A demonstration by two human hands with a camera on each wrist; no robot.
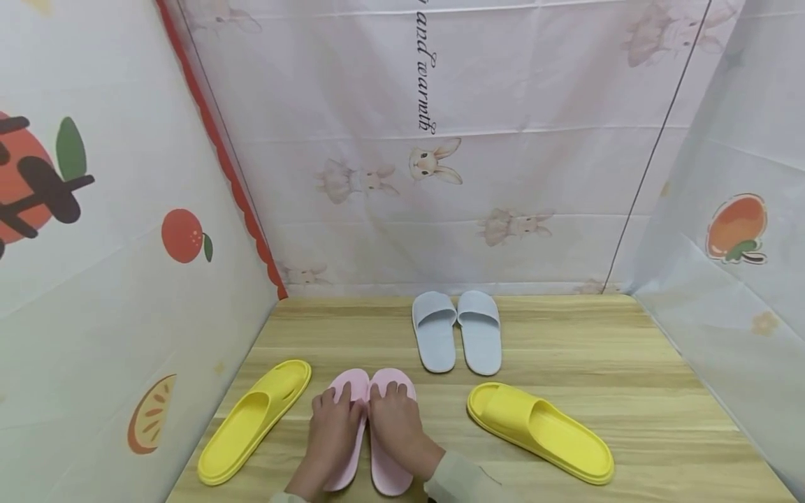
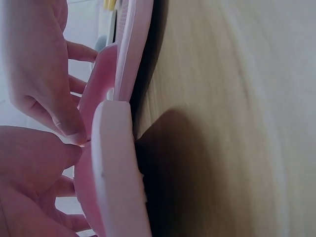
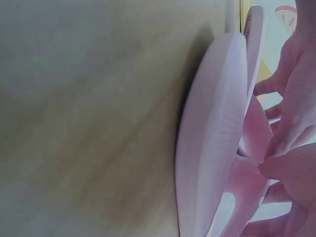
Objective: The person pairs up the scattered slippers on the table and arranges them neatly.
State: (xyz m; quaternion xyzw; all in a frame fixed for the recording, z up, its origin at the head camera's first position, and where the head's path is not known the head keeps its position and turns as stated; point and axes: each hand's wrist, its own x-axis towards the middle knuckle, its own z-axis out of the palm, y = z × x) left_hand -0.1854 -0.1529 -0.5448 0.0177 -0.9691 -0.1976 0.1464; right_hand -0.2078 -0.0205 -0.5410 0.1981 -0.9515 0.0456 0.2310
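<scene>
A pair of pink slippers [image 1: 390, 478] lies side by side near the front of the wooden floor, toes pointing away. My left hand [image 1: 331, 426] grips the strap of the left slipper from above, fingertips reaching over towards its toe. The right hand [image 1: 397, 423] does the same on the right slipper. Both thumbs meet between the two straps. In the left wrist view, a dark shadow shows beneath the left pink sole [image 2: 118, 168]. The right wrist view shows the right sole [image 3: 212, 138] edge-on, close over the floor.
One yellow slipper [image 1: 239, 426] lies slanted at the left, and another [image 1: 566, 443] is turned outward at the right. A pale grey-blue pair [image 1: 481, 342] stands farther back near the rear wall. Printed fabric walls [image 1: 534, 161] enclose the wooden floor [image 1: 654, 391].
</scene>
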